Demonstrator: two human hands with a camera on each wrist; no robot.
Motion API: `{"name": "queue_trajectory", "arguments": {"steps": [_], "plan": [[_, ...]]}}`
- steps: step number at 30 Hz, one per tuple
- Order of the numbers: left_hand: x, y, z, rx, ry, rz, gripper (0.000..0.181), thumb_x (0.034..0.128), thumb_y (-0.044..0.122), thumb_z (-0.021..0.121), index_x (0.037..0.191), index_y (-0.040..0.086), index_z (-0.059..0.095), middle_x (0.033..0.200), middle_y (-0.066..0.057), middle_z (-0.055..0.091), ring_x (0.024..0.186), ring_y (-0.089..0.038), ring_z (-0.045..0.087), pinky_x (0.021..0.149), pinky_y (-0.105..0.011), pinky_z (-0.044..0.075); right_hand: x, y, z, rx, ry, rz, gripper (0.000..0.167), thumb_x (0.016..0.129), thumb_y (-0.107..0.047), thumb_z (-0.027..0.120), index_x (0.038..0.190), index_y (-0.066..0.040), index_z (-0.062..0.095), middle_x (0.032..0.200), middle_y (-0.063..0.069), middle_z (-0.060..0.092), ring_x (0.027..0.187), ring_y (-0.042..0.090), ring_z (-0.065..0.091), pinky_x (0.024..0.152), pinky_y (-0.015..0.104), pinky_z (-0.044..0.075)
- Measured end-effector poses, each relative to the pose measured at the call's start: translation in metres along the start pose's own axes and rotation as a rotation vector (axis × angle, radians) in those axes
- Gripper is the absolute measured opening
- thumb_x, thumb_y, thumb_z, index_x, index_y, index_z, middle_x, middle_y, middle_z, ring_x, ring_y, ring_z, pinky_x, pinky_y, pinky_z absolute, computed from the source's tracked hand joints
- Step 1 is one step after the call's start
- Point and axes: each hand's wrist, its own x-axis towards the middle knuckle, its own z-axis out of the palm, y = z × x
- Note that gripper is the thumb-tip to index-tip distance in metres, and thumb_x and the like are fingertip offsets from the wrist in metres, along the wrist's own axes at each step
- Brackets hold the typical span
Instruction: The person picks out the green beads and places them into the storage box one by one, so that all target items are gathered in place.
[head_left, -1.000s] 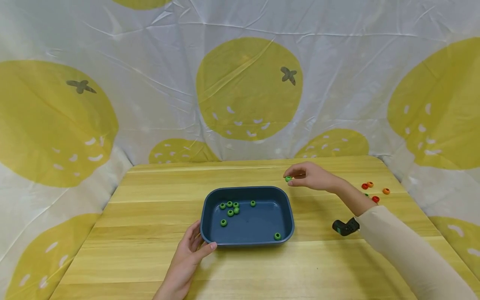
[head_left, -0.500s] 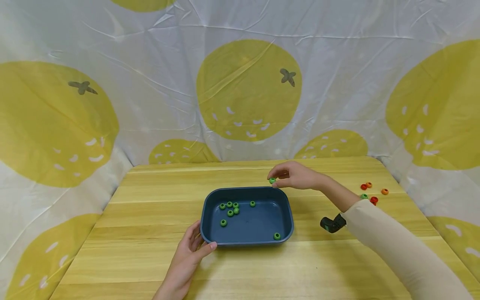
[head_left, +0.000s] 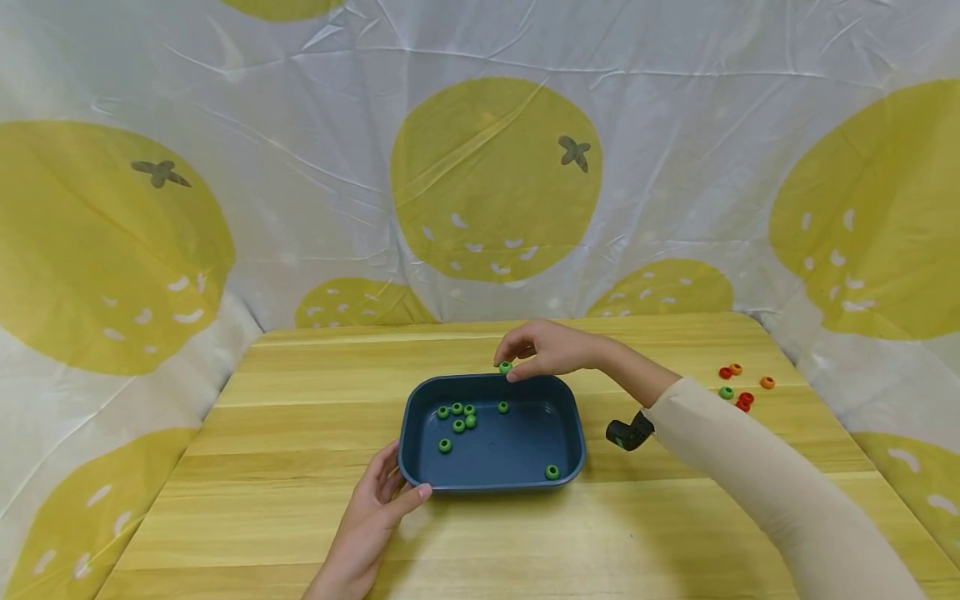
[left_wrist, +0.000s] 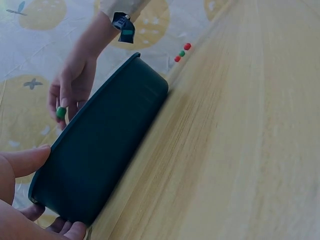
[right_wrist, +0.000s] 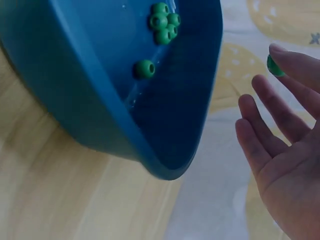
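Note:
A dark blue rectangular tray (head_left: 491,487) stands on the table with several green beads (head_left: 458,426) inside, most of them grouped at its left. My left hand (head_left: 371,517) grips the tray's front left corner, thumb on the rim and fingers around the side. Over the tray's back rim, my right hand (head_left: 551,348) pinches one green bead (head_left: 506,367) between thumb and fingertip. In the right wrist view that held bead (right_wrist: 274,66) is partly covered by the thumb, and the other fingers are spread loosely.
At the right of the wooden table (head_left: 262,500) lie loose beads: red (head_left: 746,398), orange (head_left: 767,382) and one green (head_left: 726,392). A black device (head_left: 630,431) is on the right wrist. A curtain (head_left: 315,208) with yellow fruit prints hangs behind.
My right hand has moved left with the green bead, from beyond the tray's right end to over its back rim. My left hand and the tray have stayed put.

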Motion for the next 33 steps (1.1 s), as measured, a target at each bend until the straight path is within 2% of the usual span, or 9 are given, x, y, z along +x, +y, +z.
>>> {"name": "queue_trajectory", "arguments": {"steps": [4, 9, 16, 21, 28, 33], "plan": [[0.0, 0.001, 0.0, 0.002, 0.003, 0.003, 0.08, 0.0892, 0.006, 0.081, 0.156, 0.009, 0.037, 0.159, -0.013, 0.039, 0.147, -0.035, 0.034, 0.113, -0.051, 0.035, 0.012, -0.009, 0.0, -0.017, -0.046, -0.003, 0.025, 0.098, -0.011, 0.073, 0.12, 0.001, 0.071, 0.115, 0.003, 0.069, 0.109, 0.019, 0.065, 0.1, 0.041, 0.051], [0.0, 0.001, -0.001, 0.006, 0.009, 0.0, 0.079, 0.0891, 0.006, 0.08, 0.156, 0.01, 0.038, 0.159, -0.013, 0.039, 0.147, -0.035, 0.035, 0.113, -0.051, 0.036, 0.027, -0.021, 0.003, -0.033, -0.088, -0.028, 0.027, 0.098, -0.011, 0.072, 0.121, 0.002, 0.071, 0.116, 0.006, 0.069, 0.112, 0.017, 0.065, 0.105, 0.045, 0.048], [0.0, -0.001, -0.002, 0.009, 0.0, 0.011, 0.079, 0.0893, 0.006, 0.08, 0.156, 0.008, 0.037, 0.159, -0.015, 0.039, 0.147, -0.037, 0.035, 0.113, -0.051, 0.037, 0.041, -0.02, 0.012, -0.027, -0.109, -0.064, 0.028, 0.098, -0.011, 0.073, 0.122, 0.003, 0.071, 0.12, 0.012, 0.069, 0.115, 0.017, 0.065, 0.105, 0.041, 0.048], [0.0, -0.002, -0.002, 0.009, -0.006, 0.019, 0.079, 0.0898, 0.005, 0.08, 0.156, 0.007, 0.036, 0.159, -0.016, 0.039, 0.147, -0.037, 0.035, 0.113, -0.051, 0.037, 0.043, -0.019, 0.013, -0.023, -0.106, -0.055, 0.028, 0.097, -0.009, 0.072, 0.123, 0.003, 0.071, 0.121, 0.012, 0.069, 0.116, 0.02, 0.063, 0.105, 0.04, 0.048], [0.0, -0.002, -0.002, 0.01, -0.008, 0.017, 0.079, 0.0902, 0.005, 0.079, 0.157, 0.006, 0.036, 0.159, -0.017, 0.039, 0.147, -0.038, 0.035, 0.113, -0.051, 0.038, 0.04, -0.018, 0.011, -0.017, -0.098, -0.03, 0.032, 0.098, -0.008, 0.071, 0.128, 0.002, 0.068, 0.13, 0.021, 0.065, 0.125, 0.038, 0.059, 0.108, 0.04, 0.046], [0.002, -0.001, -0.001, 0.006, 0.002, 0.002, 0.079, 0.0893, 0.005, 0.08, 0.156, 0.008, 0.037, 0.158, -0.015, 0.04, 0.147, -0.036, 0.036, 0.113, -0.051, 0.037, 0.033, -0.016, 0.007, -0.007, -0.076, -0.01, 0.032, 0.098, -0.008, 0.071, 0.128, 0.002, 0.067, 0.13, 0.019, 0.065, 0.125, 0.037, 0.059, 0.107, 0.038, 0.046]]}}
